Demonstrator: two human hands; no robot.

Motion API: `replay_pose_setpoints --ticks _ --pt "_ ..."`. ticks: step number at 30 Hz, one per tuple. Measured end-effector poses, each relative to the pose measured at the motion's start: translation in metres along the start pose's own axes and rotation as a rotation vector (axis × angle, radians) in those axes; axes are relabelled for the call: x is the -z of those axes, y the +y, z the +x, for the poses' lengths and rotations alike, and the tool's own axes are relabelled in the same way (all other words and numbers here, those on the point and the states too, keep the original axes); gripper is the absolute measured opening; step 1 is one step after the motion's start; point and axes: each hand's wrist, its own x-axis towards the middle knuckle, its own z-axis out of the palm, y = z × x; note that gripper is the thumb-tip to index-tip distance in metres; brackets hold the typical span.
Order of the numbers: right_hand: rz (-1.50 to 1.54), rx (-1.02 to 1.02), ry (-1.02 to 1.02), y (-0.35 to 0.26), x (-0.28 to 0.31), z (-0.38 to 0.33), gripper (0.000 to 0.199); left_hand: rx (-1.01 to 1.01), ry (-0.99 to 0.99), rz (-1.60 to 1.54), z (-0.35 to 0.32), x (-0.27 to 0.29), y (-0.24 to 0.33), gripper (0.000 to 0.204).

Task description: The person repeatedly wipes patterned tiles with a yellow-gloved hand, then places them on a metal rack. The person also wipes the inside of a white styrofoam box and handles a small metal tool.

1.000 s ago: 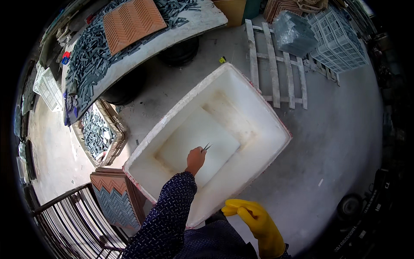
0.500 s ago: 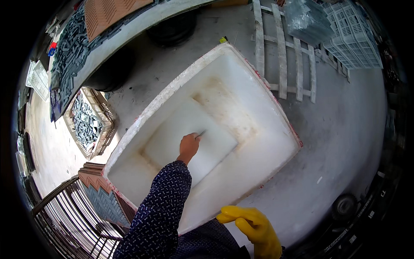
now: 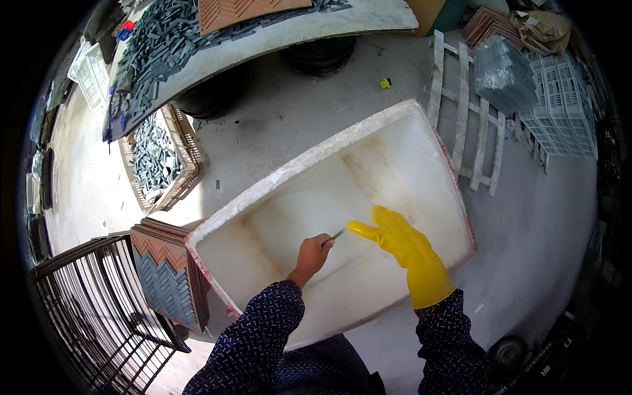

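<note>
My bare left hand [image 3: 312, 255] is closed around a thin, pointed metal tool [image 3: 338, 234], with only its narrow grey end showing. To the right, my right hand [image 3: 397, 245] wears a yellow rubber glove. One gloved digit stretches toward the tool's tip and the others point forward, apart from it; whether glove and tip touch I cannot tell. Both hands are over a big white tub [image 3: 289, 172] with a thick, rough rim, red-edged in places, and brown stains inside. The tub stands tilted close in front of me.
Dark tile strips lie on a table [image 3: 368, 18] at the back, and more fill a crate [image 3: 187, 148] on the left. Patterned tile sheets [image 3: 164, 293] stand by a metal rack [image 3: 99, 309]. Far right are a wooden pallet [image 3: 461, 108] and stacked plastic crates [image 3: 559, 99].
My gloved right hand has come up from the lower edge to beside the tool. My left hand has drawn back toward me with the tool, and the view has shifted.
</note>
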Motion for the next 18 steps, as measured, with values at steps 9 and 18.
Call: replay_pose_setpoints --ticks 9,18 --pt "-0.501 -0.071 -0.014 -0.031 -0.072 0.044 0.047 0.045 -0.18 0.078 -0.066 0.01 0.015 0.022" --pt "-0.138 0.098 0.354 -0.095 -0.084 -0.039 0.031 -0.096 -0.3 -0.136 -0.228 0.072 -0.003 0.021"
